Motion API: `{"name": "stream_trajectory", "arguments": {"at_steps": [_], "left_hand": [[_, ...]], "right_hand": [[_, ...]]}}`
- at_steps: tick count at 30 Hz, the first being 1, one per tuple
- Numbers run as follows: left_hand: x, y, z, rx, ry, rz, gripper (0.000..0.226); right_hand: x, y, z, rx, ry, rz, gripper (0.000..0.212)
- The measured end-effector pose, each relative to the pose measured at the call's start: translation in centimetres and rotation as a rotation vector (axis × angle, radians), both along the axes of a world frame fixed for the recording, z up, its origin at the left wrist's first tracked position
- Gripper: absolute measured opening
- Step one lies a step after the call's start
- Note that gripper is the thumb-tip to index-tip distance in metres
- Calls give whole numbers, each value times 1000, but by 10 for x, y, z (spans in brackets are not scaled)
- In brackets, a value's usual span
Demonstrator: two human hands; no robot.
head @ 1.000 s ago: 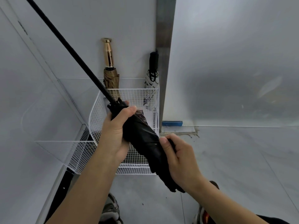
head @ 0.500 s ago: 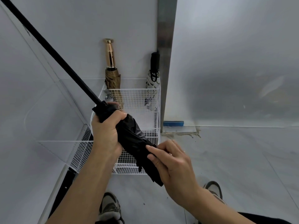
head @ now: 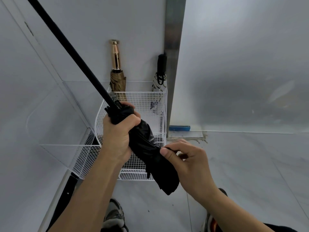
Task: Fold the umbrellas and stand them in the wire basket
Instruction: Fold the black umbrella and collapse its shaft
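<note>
Pale grey corner: a glossy wall panel point(head: 41, 81) meets a light tiled floor point(head: 250, 173). The panel stands close to the left of my left hand point(head: 117, 133), which is clenched round the gathered top of the black long-shafted fabric umbrella point(head: 145, 144). Its shaft runs up and leftward from that hand, out of frame. Beyond and beneath both hands sits the white wire mesh basket point(head: 143, 101). It holds a tan folded umbrella with a gold handle point(head: 117, 79) beyond the left hand and a white patterned umbrella with a black handle point(head: 158, 86) further right, both upright. My right hand point(head: 189, 164) pinches canopy fabric low on the bundle, thumb on top.

Assessment: the wrap looks unfinished. I would hold the left grip firm, wind the folds one way and flatten them before fastening. I cannot tell whether a strap is in the pinch.

Clearances: the shaft's far end is unseen near the left panel, so swing it with care. A grey steel post point(head: 173, 47) bounds the basket on the right. There is free room between the stowed umbrellas and open floor right of the right hand.
</note>
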State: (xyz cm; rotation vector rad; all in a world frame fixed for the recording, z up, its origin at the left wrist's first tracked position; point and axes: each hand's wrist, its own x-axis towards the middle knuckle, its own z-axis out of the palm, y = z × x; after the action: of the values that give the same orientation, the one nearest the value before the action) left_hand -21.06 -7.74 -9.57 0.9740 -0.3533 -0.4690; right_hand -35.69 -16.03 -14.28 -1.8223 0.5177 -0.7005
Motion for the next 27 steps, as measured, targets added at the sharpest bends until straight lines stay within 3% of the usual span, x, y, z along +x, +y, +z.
{"name": "stream_trajectory", "arguments": {"at_steps": [5,10,15,20,27], "left_hand": [[0,2,-2,-9,43,-77,32],[2,5,-6,-42,130,-102,34],[9,8,-8,-94,217,-170,39],[0,9,-3,-129,209,-312,35],[13,7,-14,-45,264,-206,42]], "right_hand": [[5,-2,7,395,-39,99,2],[10,-12,7,700,94,256,13],[12,-17,2,745,176,308,11],[10,-22,0,856,189,461,28],[4,-21,5,812,273,521,46]]}}
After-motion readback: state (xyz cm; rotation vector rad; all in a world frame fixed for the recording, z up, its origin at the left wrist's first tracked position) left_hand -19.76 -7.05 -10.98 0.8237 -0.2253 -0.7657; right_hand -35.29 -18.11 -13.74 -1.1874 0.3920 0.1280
